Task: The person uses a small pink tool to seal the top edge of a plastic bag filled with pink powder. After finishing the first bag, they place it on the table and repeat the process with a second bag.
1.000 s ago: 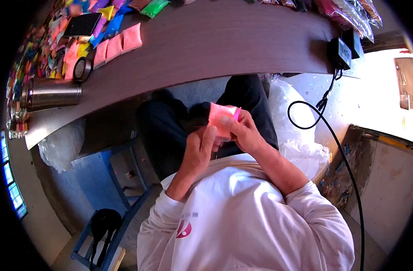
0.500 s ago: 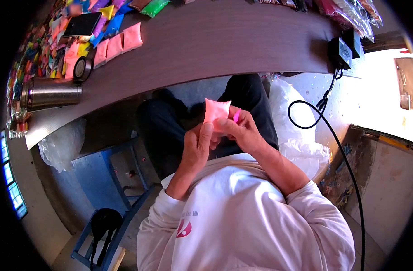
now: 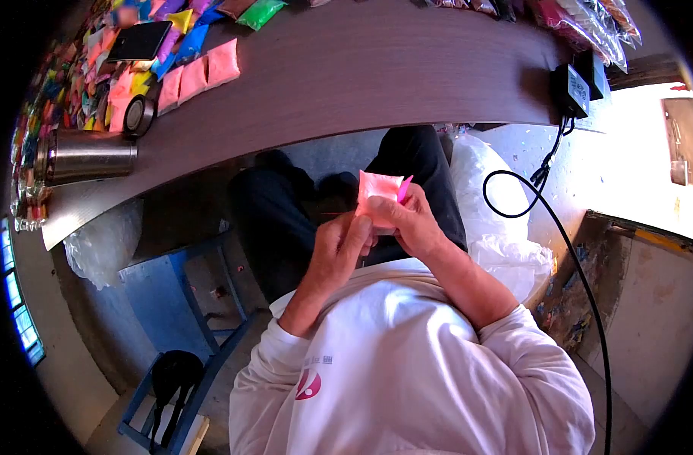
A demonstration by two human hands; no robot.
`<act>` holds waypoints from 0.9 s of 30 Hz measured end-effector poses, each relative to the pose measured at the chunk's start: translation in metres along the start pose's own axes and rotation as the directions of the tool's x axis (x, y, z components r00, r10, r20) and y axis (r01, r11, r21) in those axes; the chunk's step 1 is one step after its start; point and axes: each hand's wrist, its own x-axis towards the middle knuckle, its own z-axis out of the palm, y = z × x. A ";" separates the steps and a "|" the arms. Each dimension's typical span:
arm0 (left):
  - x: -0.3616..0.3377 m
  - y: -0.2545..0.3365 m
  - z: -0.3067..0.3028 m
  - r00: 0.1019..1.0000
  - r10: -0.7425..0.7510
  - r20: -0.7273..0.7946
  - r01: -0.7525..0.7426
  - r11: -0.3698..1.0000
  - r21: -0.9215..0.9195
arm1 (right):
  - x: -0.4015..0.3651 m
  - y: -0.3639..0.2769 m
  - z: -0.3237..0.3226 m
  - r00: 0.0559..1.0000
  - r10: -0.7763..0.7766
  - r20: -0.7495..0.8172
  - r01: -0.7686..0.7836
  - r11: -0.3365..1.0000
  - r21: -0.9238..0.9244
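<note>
Packet (image 3: 380,184), pink and puffy, sits between both hands over the lap, off the near edge of the surface (image 3: 361,68). Its free end points away from the body. Right hand (image 3: 418,226) grips its face; left hand (image 3: 337,246) pinches the lower left corner.

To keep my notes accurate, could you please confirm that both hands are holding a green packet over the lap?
Not quite: the packet is pink, as the head view shows; the left hand and right hand do hold it over the lap.
</note>
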 end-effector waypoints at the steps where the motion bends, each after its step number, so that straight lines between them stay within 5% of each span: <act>1: 0.000 -0.002 0.000 1.000 0.000 0.000 0.000 1.000 0.000 | 0.000 0.001 -0.001 1.000 0.000 0.000 0.000 1.000 0.000; 17: 0.000 -0.006 0.001 0.999 -0.031 0.033 0.029 0.998 0.052 | 0.006 0.002 -0.011 0.994 -0.094 -0.048 0.091 0.994 -0.063; 23: 0.000 0.004 0.002 0.999 -0.032 -0.008 0.032 0.998 0.050 | 0.000 -0.004 -0.005 1.000 0.004 -0.002 -0.004 0.992 0.129; 25: -0.001 0.001 -0.001 0.999 -0.031 -0.023 0.032 0.998 0.052 | -0.004 -0.003 -0.009 0.996 0.056 0.072 -0.046 0.990 -0.136; 27: -0.001 -0.004 -0.002 0.998 -0.045 -0.041 0.048 0.995 0.086 | -0.005 0.003 -0.010 0.995 0.061 0.073 -0.051 0.990 -0.132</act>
